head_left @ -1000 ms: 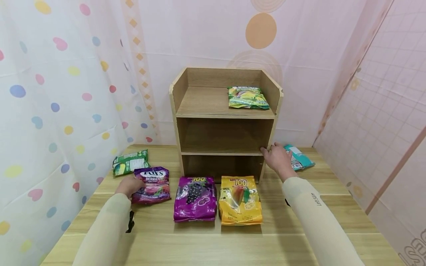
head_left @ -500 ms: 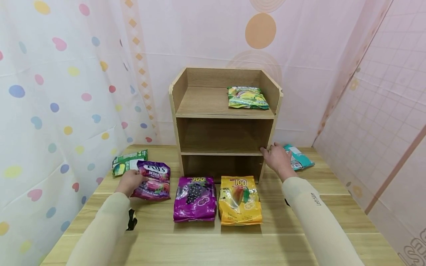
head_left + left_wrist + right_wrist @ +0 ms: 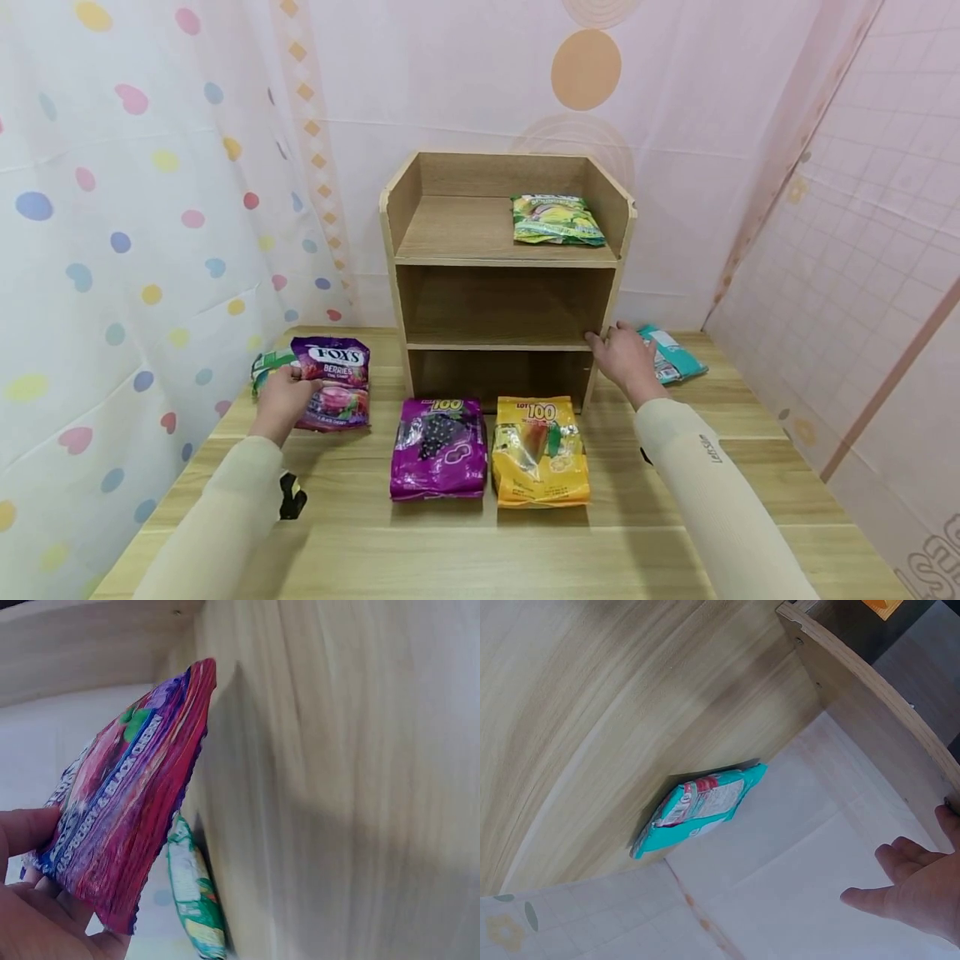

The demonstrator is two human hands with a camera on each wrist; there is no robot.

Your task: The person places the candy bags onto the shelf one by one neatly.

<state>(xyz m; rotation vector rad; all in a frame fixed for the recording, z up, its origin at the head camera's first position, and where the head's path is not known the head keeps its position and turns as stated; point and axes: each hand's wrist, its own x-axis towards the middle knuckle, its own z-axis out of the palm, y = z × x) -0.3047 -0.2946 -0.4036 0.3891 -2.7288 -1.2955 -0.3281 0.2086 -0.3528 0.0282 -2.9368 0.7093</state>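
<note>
My left hand (image 3: 282,403) pinches a purple Fox's Berries candy bag (image 3: 337,385) by its left side, above the table. In the left wrist view the thumb lies on the printed face of the bag (image 3: 124,787), with fingers behind it. Beyond it lies a green candy bag (image 3: 272,363), partly hidden by the held bag. My right hand (image 3: 626,358) touches the right side of a wooden shelf unit (image 3: 510,346) with its fingers extended, holding nothing. A teal candy bag (image 3: 675,357) lies beside it, apart from the hand in the right wrist view.
A purple Lot 100 bag (image 3: 438,450) and a yellow Lot 100 bag (image 3: 542,454) lean side by side at the foot of the shelf. Another green Fox's bag (image 3: 557,221) lies on the top tier. Patterned curtains (image 3: 225,167) hang around the table (image 3: 480,554).
My left hand has lifted the Fox's Berries bag up and back, turning it more upright and over the green bag. The right hand has stayed at the shelf side.
</note>
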